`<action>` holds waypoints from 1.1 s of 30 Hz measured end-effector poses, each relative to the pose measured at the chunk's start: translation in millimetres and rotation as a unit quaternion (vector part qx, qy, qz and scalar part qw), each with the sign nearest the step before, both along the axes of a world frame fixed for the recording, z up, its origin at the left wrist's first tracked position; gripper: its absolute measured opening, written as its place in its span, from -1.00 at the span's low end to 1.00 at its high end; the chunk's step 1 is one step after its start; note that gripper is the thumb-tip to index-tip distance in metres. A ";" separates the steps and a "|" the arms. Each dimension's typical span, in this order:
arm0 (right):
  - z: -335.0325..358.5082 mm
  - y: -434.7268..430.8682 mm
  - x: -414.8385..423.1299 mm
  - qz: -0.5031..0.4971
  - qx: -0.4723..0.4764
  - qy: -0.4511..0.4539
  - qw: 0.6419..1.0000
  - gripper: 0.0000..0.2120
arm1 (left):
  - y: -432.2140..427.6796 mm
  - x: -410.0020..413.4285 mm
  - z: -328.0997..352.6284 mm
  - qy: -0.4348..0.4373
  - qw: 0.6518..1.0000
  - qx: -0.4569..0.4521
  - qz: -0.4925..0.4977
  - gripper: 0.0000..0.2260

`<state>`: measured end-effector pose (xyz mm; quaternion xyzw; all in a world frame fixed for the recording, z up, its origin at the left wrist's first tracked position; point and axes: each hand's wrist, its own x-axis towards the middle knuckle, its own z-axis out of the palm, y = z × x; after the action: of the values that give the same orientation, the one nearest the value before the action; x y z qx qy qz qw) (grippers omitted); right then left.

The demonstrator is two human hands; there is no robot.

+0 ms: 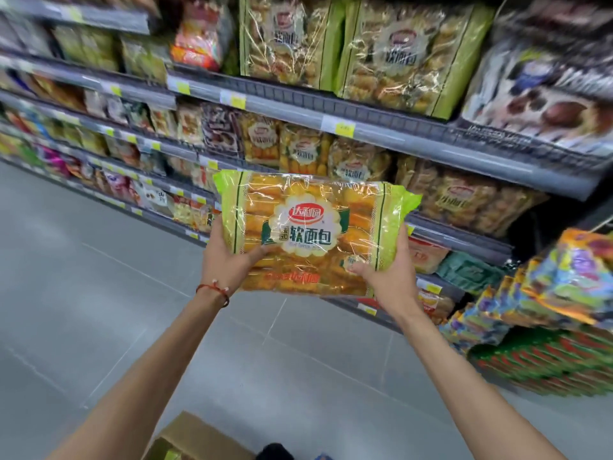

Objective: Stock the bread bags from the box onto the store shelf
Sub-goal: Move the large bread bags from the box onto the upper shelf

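Observation:
I hold one bread bag (311, 230), clear plastic with green ends and golden rolls inside, flat in front of me at mid-frame. My left hand (229, 260) grips its lower left edge and my right hand (388, 277) grips its lower right corner. Behind the bag runs the store shelf (365, 131), with matching bread bags (361, 167) standing in a row on the level just behind it and taller ones (391, 58) on the level above. The cardboard box (195, 439) sits on the floor at the bottom edge, partly cut off.
Grey tiled floor (99, 293) stretches to the left along the aisle. A stack of colourful snack packs (544, 313) stands at the right, close to my right arm. Other packaged goods fill the shelves to the left and upper right.

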<state>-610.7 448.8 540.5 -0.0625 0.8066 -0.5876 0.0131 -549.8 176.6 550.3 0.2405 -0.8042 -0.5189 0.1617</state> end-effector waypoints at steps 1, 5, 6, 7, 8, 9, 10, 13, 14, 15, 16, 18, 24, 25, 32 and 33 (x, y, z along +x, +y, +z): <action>7.5 -1.0 -14.2 -0.006 -0.003 0.009 1.000 0.16 | -2.0 -16.0 6.6 0.002 1.000 -0.009 0.001 0.04; 35.6 -11.5 -69.6 -0.023 -0.002 0.032 0.999 0.14 | -2.7 -72.3 42.1 0.042 0.998 -0.041 -0.007 -0.05; 42.2 -16.2 -84.5 -0.026 -0.001 0.039 0.999 0.13 | -6.7 -88.4 46.5 0.045 0.998 -0.043 -0.005 -0.03; 49.1 -21.3 -99.7 -0.026 0.000 0.047 0.999 0.12 | -11.0 -104.8 51.1 0.047 0.998 -0.045 -0.005 -0.01; 55.1 -26.9 -115.5 -0.029 0.001 0.056 0.998 0.12 | -17.2 -122.5 55.0 0.047 0.998 -0.045 -0.005 0.00; 61.0 -33.3 -131.0 -0.032 0.002 0.064 0.997 0.12 | -24.7 -141.1 58.8 0.050 0.998 -0.041 -0.008 0.01; 67.0 -40.4 -145.7 -0.036 0.003 0.071 0.997 0.12 | -32.7 -159.9 63.3 0.052 0.998 -0.037 -0.012 0.01; 83.2 -65.8 -192.1 -0.046 0.006 0.082 0.996 0.10 | -61.4 -217.6 78.2 0.068 0.996 -0.049 -0.025 0.01; 89.0 -75.2 -208.4 -0.052 0.004 0.089 0.995 0.09 | -71.7 -237.0 83.2 0.077 0.995 -0.054 -0.029 0.00; 94.2 -84.6 -224.9 -0.062 0.002 0.096 0.993 0.09 | -81.1 -255.9 89.4 0.086 0.994 -0.058 -0.035 -0.01; 98.6 -94.3 -241.7 -0.071 0.003 0.101 0.992 0.08 | -90.7 -274.2 95.7 0.093 0.993 -0.061 -0.039 -0.01; 107.9 -114.4 -271.0 -0.084 0.003 0.103 0.991 0.08 | -110.1 -309.3 108.2 0.108 0.991 -0.062 -0.046 -0.02; 128.8 -169.6 -341.4 -0.109 -0.012 0.130 0.985 0.05 | -150.8 -394.7 138.6 0.132 0.990 -0.040 -0.021 -0.09; 131.5 -176.4 -352.3 -0.107 -0.007 0.136 0.985 0.04 | -155.7 -405.0 142.7 0.137 0.990 -0.037 -0.015 -0.11; 130.7 -210.9 -427.8 -0.127 0.000 0.115 0.985 -0.45 | -190.4 -472.1 155.6 0.146 0.989 -0.032 0.006 -0.11; 128.8 -215.9 -433.6 -0.125 0.002 0.111 0.986 -0.44 | -193.9 -480.4 154.6 0.145 0.989 -0.026 0.009 -0.11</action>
<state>-1044.3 232.8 669.3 -0.0259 0.8060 -0.5721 -0.1496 -1030.2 -17.3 704.9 0.1655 -0.7833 -0.5261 0.2870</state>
